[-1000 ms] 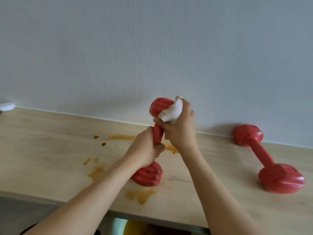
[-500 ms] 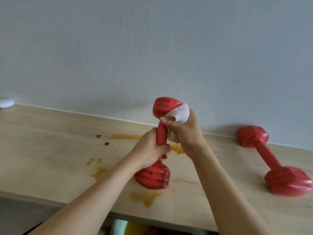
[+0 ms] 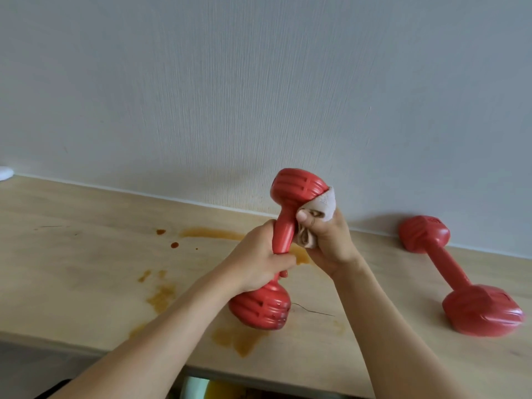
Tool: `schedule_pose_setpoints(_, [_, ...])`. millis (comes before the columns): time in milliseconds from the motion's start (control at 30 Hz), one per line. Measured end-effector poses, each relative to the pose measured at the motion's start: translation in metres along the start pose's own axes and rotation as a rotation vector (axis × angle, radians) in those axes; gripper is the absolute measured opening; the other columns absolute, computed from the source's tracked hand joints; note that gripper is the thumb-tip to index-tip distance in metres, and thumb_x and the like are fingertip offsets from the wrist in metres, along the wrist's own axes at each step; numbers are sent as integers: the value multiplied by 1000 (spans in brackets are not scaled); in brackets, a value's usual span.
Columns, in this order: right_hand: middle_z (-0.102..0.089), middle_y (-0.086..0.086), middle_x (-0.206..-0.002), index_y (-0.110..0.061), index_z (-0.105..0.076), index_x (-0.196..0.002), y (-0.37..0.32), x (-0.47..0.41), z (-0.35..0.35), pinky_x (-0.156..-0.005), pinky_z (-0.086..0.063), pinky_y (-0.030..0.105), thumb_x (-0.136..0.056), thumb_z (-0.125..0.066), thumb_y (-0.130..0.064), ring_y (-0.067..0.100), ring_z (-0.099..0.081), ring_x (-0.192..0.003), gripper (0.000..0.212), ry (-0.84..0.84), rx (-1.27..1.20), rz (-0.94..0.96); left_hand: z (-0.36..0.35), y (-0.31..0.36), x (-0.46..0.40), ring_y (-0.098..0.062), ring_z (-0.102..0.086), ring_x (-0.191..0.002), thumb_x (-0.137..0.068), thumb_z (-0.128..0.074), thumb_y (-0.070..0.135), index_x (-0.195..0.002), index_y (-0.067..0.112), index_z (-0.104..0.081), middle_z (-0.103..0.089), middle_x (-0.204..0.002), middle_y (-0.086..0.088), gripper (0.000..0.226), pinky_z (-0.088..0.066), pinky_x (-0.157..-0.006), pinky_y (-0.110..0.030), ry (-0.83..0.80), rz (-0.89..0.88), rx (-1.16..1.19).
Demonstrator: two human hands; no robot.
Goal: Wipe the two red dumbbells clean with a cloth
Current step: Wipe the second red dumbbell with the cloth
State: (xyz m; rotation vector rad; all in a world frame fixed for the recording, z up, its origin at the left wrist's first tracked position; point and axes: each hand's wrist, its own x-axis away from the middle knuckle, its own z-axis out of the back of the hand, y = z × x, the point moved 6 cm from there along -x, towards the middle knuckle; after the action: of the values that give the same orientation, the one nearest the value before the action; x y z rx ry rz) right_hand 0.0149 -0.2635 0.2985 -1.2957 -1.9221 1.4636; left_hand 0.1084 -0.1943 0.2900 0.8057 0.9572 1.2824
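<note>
while the left hand [image 3: 259, 262] clamps the held dumbbell [image 3: 283, 246] upright by its handle, wiping goes on.
the right hand [image 3: 325, 240], clutching the cloth [image 3: 319, 208], has slid from the upper head's top to its neck at 5 o'clock; the second dumbbell [image 3: 457, 280], at 3 o'clock on the wooden table [image 3: 86, 269], looks untouched.

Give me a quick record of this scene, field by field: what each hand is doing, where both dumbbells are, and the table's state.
left hand: grips the handle of the held dumbbell
right hand: presses the cloth against its upper end
held dumbbell: roughly upright, over the table
second dumbbell: lying on the table, right, untouched
table: brown stains
</note>
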Motion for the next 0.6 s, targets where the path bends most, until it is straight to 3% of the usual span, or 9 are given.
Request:
schedule_pose_setpoints(133, [-59, 21, -105, 3, -50, -121, 6, 1, -4, -77, -54, 39, -46, -94, -27, 27, -63, -95, 92, -79, -139, -42, 0, 1, 0, -15, -64, -62, -81, -64, 3, -110, 5, -49, -56, -82, -9, 33, -53, -61, -30, -103, 3, 59])
schedule_pose_setpoints(300, [-56, 25, -108, 11, -45, -126, 2, 3, 2, -82, -51, 43, -44, -94, -24, 32, -59, -100, 102, 94, -105, 41, 2, -1, -5, -20, -65, -70, -83, -68, 13, -110, 10, -51, -58, -81, -3, 32, -53, -69, -34, -168, 69, 7])
schedule_pose_setpoints(367, [-58, 23, -101, 12, -47, -121, -4, 3, 5, -77, -52, 43, -45, -94, -20, 33, -59, -93, 95, 162, -63, 98, 10, 2, -6, -20, -65, -80, -81, -70, 35, -104, 16, -52, -62, -87, 3, 34, -51, -76, -34, -76, 89, -238])
schedule_pose_setpoints(433, [-60, 16, -81, 10, -51, -111, -10, 2, 9, -64, -51, 38, -47, -90, -14, 27, -59, -73, 78, 246, 36, 149, 16, 7, -1, -19, -62, -86, -83, -63, 49, -104, 20, -49, -61, -94, 5, 39, -48, -76, -35, 54, 129, -486])
schedule_pose_setpoints(500, [-57, 12, -74, 11, -49, -113, -11, 3, 10, -54, -47, 31, -50, -88, -11, 22, -55, -60, 77, 350, 110, 183, 11, 14, 8, -23, -60, -90, -91, -52, 44, -108, 16, -42, -56, -102, 1, 34, -44, -71, -35, 166, 119, -669])
schedule_pose_setpoints(600, [-53, 14, -86, 9, -45, -121, -8, 2, 5, -53, -44, 24, -45, -93, -21, 20, -51, -63, 95, 406, 176, 220, 2, 16, 15, -26, -61, -83, -95, -46, 38, -102, 16, -33, -52, -98, 0, 26, -44, -65, -35, 309, 102, -724])
